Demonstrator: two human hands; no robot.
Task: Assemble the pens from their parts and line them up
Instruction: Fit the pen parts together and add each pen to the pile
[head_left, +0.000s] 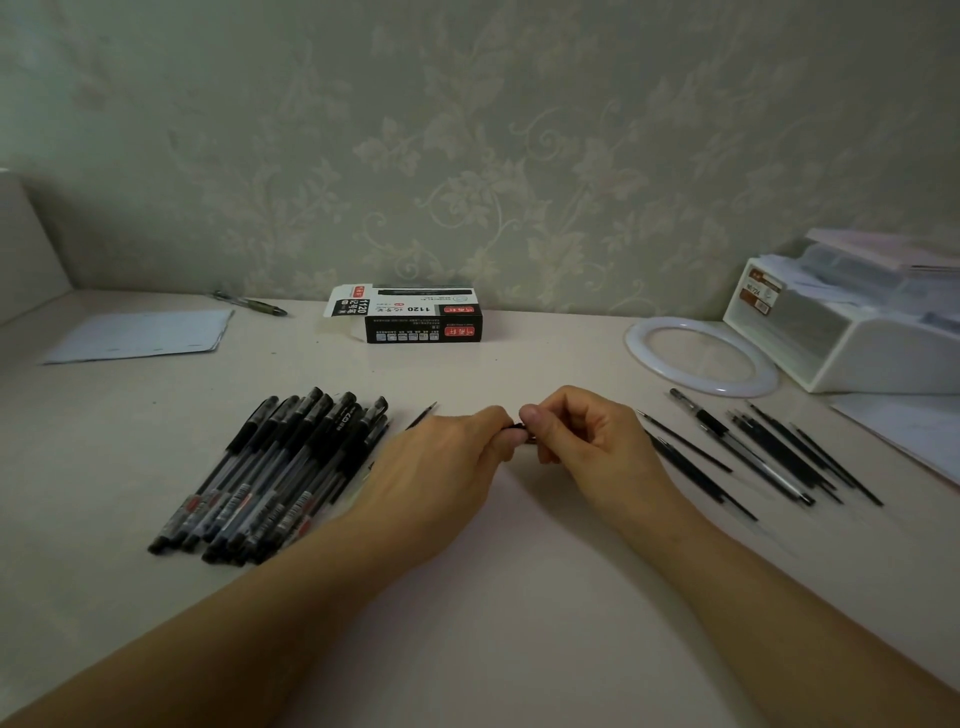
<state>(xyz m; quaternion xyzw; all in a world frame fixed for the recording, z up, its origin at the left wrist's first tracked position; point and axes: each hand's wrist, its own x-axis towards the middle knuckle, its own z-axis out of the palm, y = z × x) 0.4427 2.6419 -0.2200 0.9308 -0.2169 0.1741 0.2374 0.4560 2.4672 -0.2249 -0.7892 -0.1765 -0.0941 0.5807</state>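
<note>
My left hand (447, 462) and my right hand (582, 441) meet at the table's middle, both gripping one black pen (519, 427); only a short dark piece shows between the fingers. Its thin tip end (423, 414) pokes out past my left hand. To the left lies a pile of several assembled black capped pens (280, 467), side by side and slanted. To the right lie several loose black refills (769, 452) and one clear pen barrel (727, 441).
A black pen box (423, 325) stands open at the back by the wall. A white ring-shaped lid (701, 356) and a white plastic organiser (852, 322) sit at the right. Paper sheets (140, 335) and a green pen (254, 304) lie at the back left.
</note>
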